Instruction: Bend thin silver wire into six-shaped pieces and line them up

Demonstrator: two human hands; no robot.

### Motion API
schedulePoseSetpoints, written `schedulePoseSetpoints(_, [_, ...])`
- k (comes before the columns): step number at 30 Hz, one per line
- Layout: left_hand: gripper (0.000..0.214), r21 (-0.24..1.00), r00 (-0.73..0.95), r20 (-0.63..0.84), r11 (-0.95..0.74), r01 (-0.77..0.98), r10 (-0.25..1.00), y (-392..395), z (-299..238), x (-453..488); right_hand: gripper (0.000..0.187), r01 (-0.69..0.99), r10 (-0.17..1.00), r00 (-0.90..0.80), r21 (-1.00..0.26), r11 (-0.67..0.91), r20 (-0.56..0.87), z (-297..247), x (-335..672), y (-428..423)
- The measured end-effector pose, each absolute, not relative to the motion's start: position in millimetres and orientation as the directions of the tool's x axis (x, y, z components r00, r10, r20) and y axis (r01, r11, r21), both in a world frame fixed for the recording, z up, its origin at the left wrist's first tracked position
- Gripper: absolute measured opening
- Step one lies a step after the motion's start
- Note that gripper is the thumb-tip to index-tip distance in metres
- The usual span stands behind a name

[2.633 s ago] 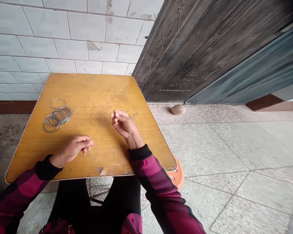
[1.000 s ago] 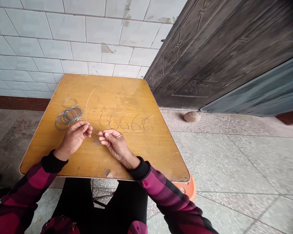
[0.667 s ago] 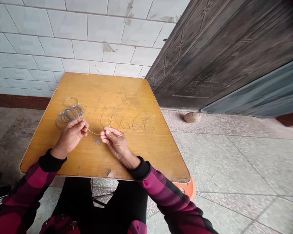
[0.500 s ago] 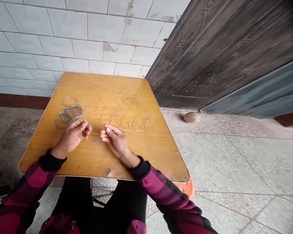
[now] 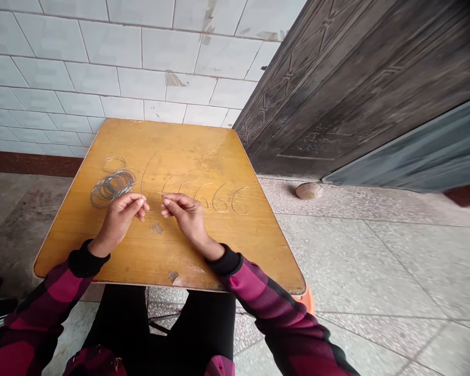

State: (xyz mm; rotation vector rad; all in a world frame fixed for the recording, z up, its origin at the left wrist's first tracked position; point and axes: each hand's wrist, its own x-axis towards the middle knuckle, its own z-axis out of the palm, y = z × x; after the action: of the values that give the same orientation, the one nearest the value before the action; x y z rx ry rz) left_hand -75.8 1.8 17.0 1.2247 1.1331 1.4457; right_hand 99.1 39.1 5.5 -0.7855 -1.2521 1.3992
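Note:
A thin piece of wire (image 5: 144, 175) curves up from between my two hands over the wooden table (image 5: 203, 245). My left hand (image 5: 121, 215) pinches it near one end, fingers closed. My right hand (image 5: 184, 213) pinches the other end, close beside the left. Just beyond my right hand lies a row of several wire pieces bent into "6" shapes (image 5: 219, 197). A coil of wire (image 5: 112, 187) rests on the table to the left of my left hand.
A white tiled wall (image 5: 102, 78) stands behind the table. To the right is a dark carved door (image 5: 337, 94), with a small ball (image 5: 308, 190) on the floor by it. An orange stool (image 5: 307, 300) peeks out under the table's right corner.
My hands have drawn closer together and moved slightly further away from me. The wire's free end now arcs up higher. Earlier, my right hand laid a bent piece in the row.

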Motion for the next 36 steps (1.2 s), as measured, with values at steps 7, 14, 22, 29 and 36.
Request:
schedulePoseSetpoints(7, [0.021, 0.986, -0.114, 0.130, -0.141, -0.093, 0.985, 2, 17, -76, 0.018, 0.129, 0.806, -0.369, -0.833, 0.538, 0.464, 22, 100, 50])
schedulePoseSetpoints(14, [0.025, 0.982, -0.057, 0.003, -0.013, -0.189, 0.998, 1, 25, -74, 0.033, 0.389, 0.698, -0.481, -0.584, 0.713, 0.531, 23, 102, 52])
schedulePoseSetpoints(22, [0.022, 0.958, 0.067, -0.054, 0.070, -0.276, 0.996, 2, 24, -78, 0.040, 0.558, 0.628, -0.568, -0.312, 0.769, 0.531, 22, 104, 47])
schedulePoseSetpoints(29, [0.017, 0.958, 0.139, -0.122, 0.153, -0.244, 0.983, 4, 24, -82, 0.030, 0.603, 0.592, -0.663, -0.141, 0.785, 0.458, 32, 105, 39])
schedulePoseSetpoints(36, [0.014, 0.974, 0.029, -0.067, 0.071, -0.216, 0.997, 2, 27, -81, 0.024, 0.505, 0.700, -0.504, -0.486, 0.714, 0.506, 23, 101, 43])
